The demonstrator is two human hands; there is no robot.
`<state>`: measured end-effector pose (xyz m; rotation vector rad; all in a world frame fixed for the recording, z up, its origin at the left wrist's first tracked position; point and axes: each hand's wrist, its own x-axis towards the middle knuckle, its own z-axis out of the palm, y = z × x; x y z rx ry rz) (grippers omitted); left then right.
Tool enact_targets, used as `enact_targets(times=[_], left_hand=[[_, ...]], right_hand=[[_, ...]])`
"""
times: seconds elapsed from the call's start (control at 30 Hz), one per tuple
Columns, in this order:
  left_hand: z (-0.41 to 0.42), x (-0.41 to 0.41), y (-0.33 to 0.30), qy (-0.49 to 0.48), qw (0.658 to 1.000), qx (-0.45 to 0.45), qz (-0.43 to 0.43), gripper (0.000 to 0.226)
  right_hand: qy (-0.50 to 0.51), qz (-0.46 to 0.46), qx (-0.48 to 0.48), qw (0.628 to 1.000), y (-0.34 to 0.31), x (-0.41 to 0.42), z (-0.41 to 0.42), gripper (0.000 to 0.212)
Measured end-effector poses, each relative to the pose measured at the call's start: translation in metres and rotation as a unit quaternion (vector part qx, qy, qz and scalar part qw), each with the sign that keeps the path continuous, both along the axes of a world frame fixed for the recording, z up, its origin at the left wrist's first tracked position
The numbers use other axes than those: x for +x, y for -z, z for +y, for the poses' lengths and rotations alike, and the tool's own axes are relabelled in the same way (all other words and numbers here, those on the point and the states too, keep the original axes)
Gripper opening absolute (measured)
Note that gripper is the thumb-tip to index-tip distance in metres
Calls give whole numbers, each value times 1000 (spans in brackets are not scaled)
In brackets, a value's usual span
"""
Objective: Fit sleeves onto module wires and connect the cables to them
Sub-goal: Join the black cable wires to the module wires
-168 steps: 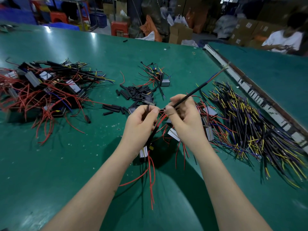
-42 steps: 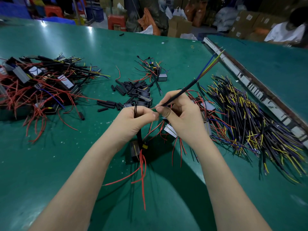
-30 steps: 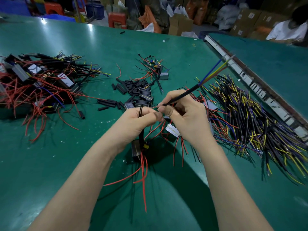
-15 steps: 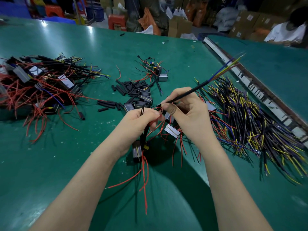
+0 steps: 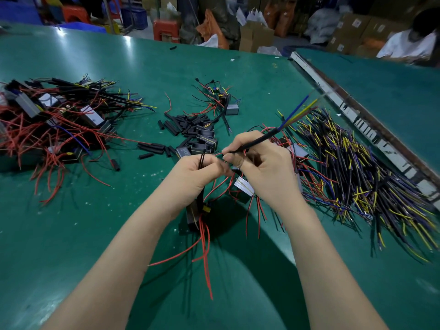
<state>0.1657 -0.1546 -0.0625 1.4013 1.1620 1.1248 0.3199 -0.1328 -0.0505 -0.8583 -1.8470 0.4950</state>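
While the left hand (image 5: 197, 172) keeps its grip clenched round thin black wires of a module (image 5: 193, 214) hanging just below it above the green table (image 5: 71, 234), the right hand (image 5: 264, 167) pinches a black cable (image 5: 259, 140) whose blue and yellow cores fan up and away from the module. Loose black sleeves (image 5: 185, 126) lie beyond the module; a heap of cut cables (image 5: 362, 167) lies to its right, and tangled red-wired modules (image 5: 54, 125) to its far left.

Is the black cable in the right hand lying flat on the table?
No, the right hand holds the black cable raised above the table, pointing up and away.
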Motion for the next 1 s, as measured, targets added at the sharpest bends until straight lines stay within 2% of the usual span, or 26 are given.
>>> enact_targets(times=[0.07, 0.2, 0.3, 0.4, 0.63, 0.77, 1.0], left_hand=[[2, 0, 2, -46, 999, 3, 24, 20], [2, 2, 5, -186, 974, 45, 119, 22], [-2, 7, 3, -241, 950, 110, 166, 18], [-4, 9, 2, -256, 934, 172, 181, 19], [-6, 11, 0, -228, 937, 223, 143, 11], [-6, 9, 1, -201, 947, 225, 110, 11], [-1, 7, 3, -172, 972, 159, 10, 20]], right_hand=[[22, -46, 50, 997, 3, -2, 0, 24], [33, -96, 51, 994, 7, -9, -1, 12], [58, -64, 48, 995, 8, -11, -2, 16], [32, 17, 3, 999, 6, -13, -4, 16], [-48, 191, -144, 970, 0, -14, -3, 32], [-65, 199, -187, 960, -2, -11, -1, 36], [-78, 188, -193, 960, -4, -10, -4, 37]])
